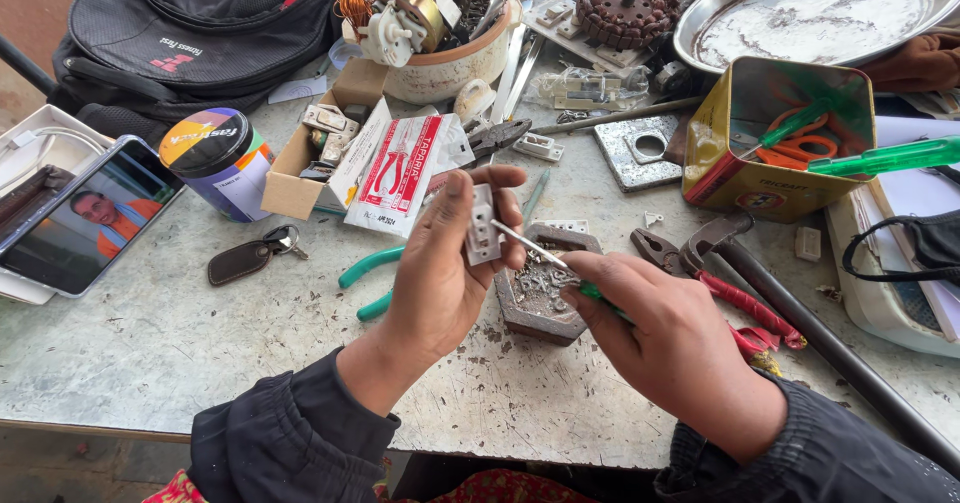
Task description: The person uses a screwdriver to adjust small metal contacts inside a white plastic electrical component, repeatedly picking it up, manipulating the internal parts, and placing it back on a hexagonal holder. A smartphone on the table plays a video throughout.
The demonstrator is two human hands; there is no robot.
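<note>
Two hands worked above desk (150, 353): left hand (440, 273) pinched small white switch part (483, 225) upright between fingers, right hand (670, 338) gripped green-handled screwdriver (545, 258), tip touching part. Just behind, small hexagonal tray (535, 298) of screws. Beyond: green-handled pliers (375, 283), red-handled pliers (720, 273), keys (250, 255), phone (80, 218), yellow tin (770, 143), backpack (190, 23)

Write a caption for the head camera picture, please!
Left hand holds a small white switch part while right hand works a green-handled screwdriver into it.
</note>
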